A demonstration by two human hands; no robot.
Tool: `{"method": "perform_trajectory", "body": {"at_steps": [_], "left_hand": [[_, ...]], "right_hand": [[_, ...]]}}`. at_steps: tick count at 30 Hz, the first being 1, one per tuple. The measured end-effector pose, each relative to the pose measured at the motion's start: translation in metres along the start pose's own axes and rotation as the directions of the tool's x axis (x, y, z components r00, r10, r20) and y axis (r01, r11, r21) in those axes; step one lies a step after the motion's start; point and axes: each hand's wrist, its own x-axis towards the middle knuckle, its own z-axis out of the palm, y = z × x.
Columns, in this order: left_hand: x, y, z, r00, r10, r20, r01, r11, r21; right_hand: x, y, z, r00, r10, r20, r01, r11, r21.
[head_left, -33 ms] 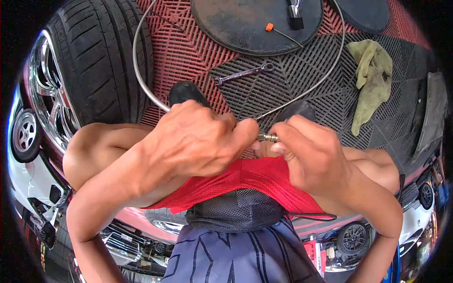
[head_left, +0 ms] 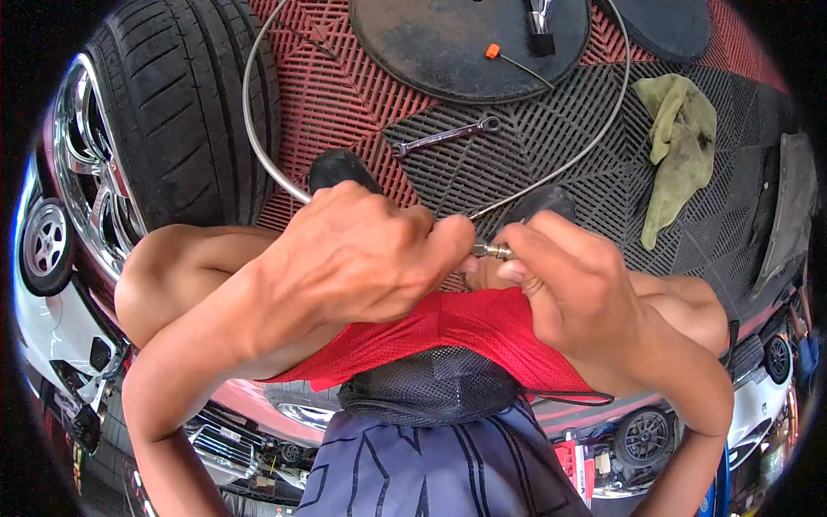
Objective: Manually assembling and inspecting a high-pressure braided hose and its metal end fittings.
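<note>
Just above my lap, my left hand point(head_left: 366, 254) is closed around the end of a braided metal hose point(head_left: 265, 159). A small metal hose fitting point(head_left: 494, 251), partly brass-coloured, shows between my two thumbs. My right hand point(head_left: 573, 280) pinches its other end between thumb and forefinger. The inner parts of the fitting are hidden by my fingers. From my left hand the hose loops away over the floor and comes back on the right toward the gap between my hands, its thin end point(head_left: 475, 213) showing behind them.
A large tyre on a chrome wheel point(head_left: 185, 103) stands at my left. Ahead lie a combination wrench point(head_left: 446, 136), a round black pad point(head_left: 413, 52) with an orange-tipped tie point(head_left: 493, 51) and a metal tool point(head_left: 541, 39). A dirty green cloth point(head_left: 680, 155) lies right on the tiled floor point(head_left: 577, 103).
Both thumbs have shifted very slightly to the right, along with the fitting. A little more of the fitting shows between them. Everything else looks the same.
</note>
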Motion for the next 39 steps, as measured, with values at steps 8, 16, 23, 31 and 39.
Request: {"method": "perform_trajectory", "body": {"at_steps": [8, 16, 23, 31, 39], "left_hand": [[-0.001, 0.001, 0.0, 0.998, 0.016, -0.054, -0.017, 0.999, -0.027], [-0.002, 0.001, -0.001, 0.995, 0.016, -0.102, -0.016, 1.0, 0.006], [-0.003, 0.002, 0.002, 0.991, 0.02, -0.134, -0.035, 0.994, -0.108], [-0.001, 0.0, 0.014, 0.974, 0.14, -0.177, -0.148, 0.988, -0.032], [-0.006, 0.0, 0.005, 0.972, 0.21, -0.108, -0.201, 0.975, 0.092]], "right_hand": [[-0.003, 0.002, -0.009, 0.987, 0.133, 0.087, -0.151, 0.959, 0.242], [0.003, 0.01, -0.013, 0.99, 0.108, 0.089, -0.127, 0.964, 0.235], [0.0, 0.001, -0.004, 0.994, 0.099, 0.052, -0.105, 0.985, 0.14], [0.004, 0.001, -0.011, 0.792, 0.446, 0.416, -0.606, 0.656, 0.45], [0.008, 0.004, -0.009, 0.612, 0.44, 0.657, -0.79, 0.375, 0.484]]}}
